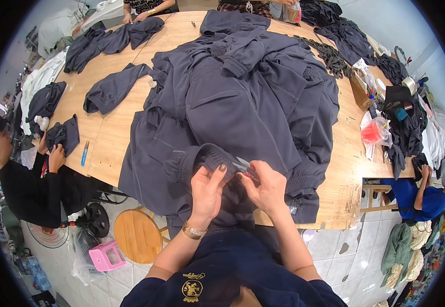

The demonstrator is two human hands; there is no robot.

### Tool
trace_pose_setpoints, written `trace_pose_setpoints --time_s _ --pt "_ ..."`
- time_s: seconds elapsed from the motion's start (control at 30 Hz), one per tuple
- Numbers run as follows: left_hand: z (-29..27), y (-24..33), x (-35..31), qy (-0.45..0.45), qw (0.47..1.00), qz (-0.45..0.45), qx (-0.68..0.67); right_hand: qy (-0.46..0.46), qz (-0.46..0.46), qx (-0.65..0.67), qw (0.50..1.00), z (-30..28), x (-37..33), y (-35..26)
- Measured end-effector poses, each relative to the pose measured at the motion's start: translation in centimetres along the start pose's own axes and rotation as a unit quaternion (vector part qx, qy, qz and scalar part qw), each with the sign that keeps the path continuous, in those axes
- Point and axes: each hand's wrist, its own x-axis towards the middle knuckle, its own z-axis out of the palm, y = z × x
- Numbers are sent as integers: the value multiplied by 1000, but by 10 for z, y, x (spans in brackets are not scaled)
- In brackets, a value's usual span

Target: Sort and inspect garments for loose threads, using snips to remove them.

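A large heap of dark grey trousers [263, 117] covers the middle of the wooden table. At its near edge, my left hand [206, 193] is closed on a gathered, ribbed cuff [211, 155], thumb laid over the fabric. Close beside it, my right hand [266, 188] grips a small pair of thread snips [243, 165], whose metal blades point left toward the cuff. Red shows on the snips' handle between my fingers. The blade tips lie against the dark cloth, and whether they touch a thread is too small to tell.
Blue-handled snips [85, 153] and a loose dark piece [114, 91] lie on the table's left. On the right stands a bag-wrapped red drink [372, 133]. Co-workers sit left and right, others stand at the far edge. A wooden stool [136, 236] is at my left.
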Motion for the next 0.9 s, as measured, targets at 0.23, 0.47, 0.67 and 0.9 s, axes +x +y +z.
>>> trace_pose_setpoints --time_s 0.23,0.47,0.67,0.9 --pt "0 0 0 -2 1000 0 4 -14 -6 -22 1000 0 0 -1" --pt "-1 -1 -1 0 1000 2 3 -34 18 -24 999 -4 0 -6" --pt "-2 0 -2 -8 1000 3 8 -42 17 -28 999 -4 2 -8" --pt "1 0 -2 7 1000 -2 5 10 76 79 994 1 2 -9"
